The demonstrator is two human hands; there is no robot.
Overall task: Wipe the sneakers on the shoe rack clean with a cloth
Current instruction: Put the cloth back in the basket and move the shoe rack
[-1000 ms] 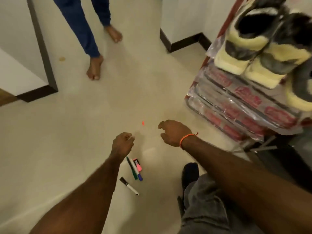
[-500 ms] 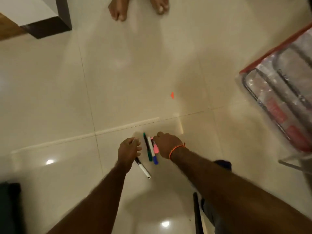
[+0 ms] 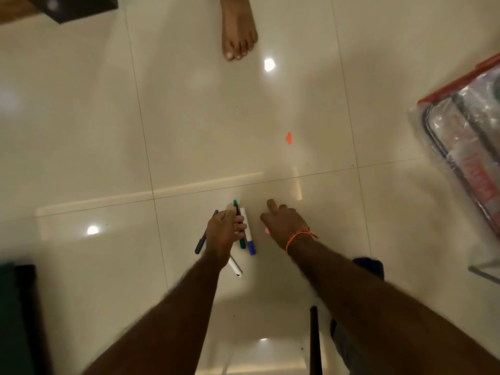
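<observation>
No sneakers or cloth are in view. Only the plastic-wrapped corner of the shoe rack (image 3: pixel 460 136) shows, at the right edge. My left hand (image 3: pixel 223 234) is low over the floor tiles, gripping a dark blue pen (image 3: pixel 200 243), with its fingers curled over a green marker (image 3: pixel 239 226). A white marker with a blue cap (image 3: pixel 248 234) lies beside them. A white marker with a black cap (image 3: pixel 235 266) pokes out from under my left wrist. My right hand (image 3: pixel 281 223), which wears an orange wrist thread, holds a pink highlighter (image 3: pixel 266 230) that is mostly hidden under it.
Another person's bare foot (image 3: pixel 238 33) stands on the tiles ahead. A small orange scrap (image 3: pixel 288 138) lies mid-floor. Dark furniture base (image 3: pixel 73 9) at top left, a dark green object (image 3: pixel 13 307) at lower left, a black rod (image 3: pixel 315 342) and my own foot (image 3: pixel 372 266) near me.
The view tilted down to the floor, so the sneakers left the frame. Both hands came down onto the markers. The pink highlighter moved right with my right hand.
</observation>
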